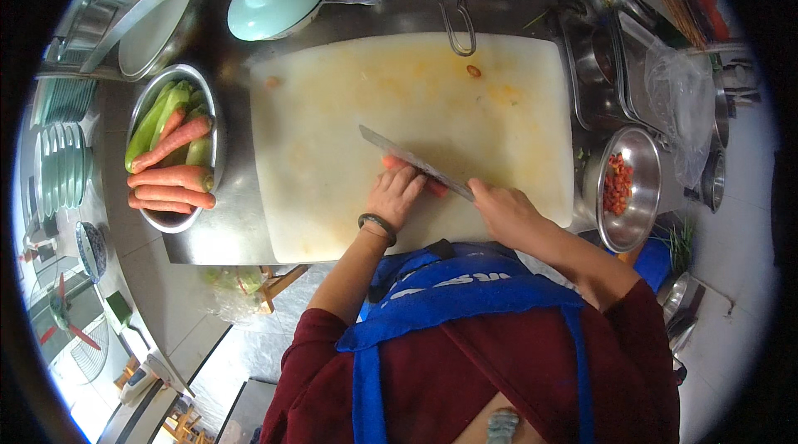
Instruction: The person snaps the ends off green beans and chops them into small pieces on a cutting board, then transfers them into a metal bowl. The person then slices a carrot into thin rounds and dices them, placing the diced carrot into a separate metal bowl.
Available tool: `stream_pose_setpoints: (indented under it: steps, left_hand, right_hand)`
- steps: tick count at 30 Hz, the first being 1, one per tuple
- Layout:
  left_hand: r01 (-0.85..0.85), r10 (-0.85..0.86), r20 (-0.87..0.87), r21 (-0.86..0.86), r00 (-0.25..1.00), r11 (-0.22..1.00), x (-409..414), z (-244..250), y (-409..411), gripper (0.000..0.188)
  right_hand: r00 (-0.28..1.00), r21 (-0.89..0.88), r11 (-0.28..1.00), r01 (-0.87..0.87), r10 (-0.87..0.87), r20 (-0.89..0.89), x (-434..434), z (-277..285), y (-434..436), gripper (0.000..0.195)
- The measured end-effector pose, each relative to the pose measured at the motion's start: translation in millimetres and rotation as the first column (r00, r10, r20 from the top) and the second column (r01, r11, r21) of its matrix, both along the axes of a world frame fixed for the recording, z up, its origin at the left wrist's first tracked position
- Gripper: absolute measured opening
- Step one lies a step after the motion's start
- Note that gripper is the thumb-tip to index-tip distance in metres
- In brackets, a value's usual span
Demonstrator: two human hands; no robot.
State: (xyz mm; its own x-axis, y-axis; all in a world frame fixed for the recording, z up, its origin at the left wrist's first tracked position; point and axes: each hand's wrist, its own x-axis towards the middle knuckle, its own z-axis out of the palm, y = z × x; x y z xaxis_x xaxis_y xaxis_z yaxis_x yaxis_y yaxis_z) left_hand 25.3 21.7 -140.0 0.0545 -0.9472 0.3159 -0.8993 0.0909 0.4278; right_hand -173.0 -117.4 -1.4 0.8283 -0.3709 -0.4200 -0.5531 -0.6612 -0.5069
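Observation:
My right hand [506, 210] grips the handle of a kitchen knife [414, 161], whose broad blade slants up to the left. Under and beside the blade lies a piece of carrot [393, 161], partly hidden by the knife and my fingers. My left hand [394, 196] presses that carrot against the white cutting board [324, 194], fingertips close to the blade. A dark bangle circles my left wrist. One small orange-red slice [474, 72] rests near the board's far edge.
At left, a metal bowl [215, 194] holds several carrots [174, 144] and green gourds [149, 123]. Diced red-orange pieces [617, 185] lie in a steel bowl [645, 207] at right. A lidded bowl [280, 1] stands behind the board, and metal tongs [461, 38] overhang its far edge.

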Motion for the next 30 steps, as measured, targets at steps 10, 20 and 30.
stream_pose_setpoints:
  steps: [10,20,30]
  left_hand:
    - [0.040,-0.042,-0.043,-0.039,0.998,0.998,7.8,11.0,-6.2,0.034]
    - [0.014,-0.019,-0.098,-0.051,0.995,0.999,8.6,11.5,-32.6,0.027]
    - [0.040,-0.048,-0.093,-0.085,0.994,0.996,12.7,7.1,-31.4,0.023]
  right_hand:
    - [0.993,0.025,0.993,0.116,-0.116,0.014,31.9,-23.3,3.3,0.029]
    - [0.966,-0.104,0.966,0.236,-0.222,0.130,-12.7,-16.0,4.1,0.034]
    - [0.990,-0.152,0.978,0.141,-0.138,0.034,5.1,11.8,27.3,0.034]
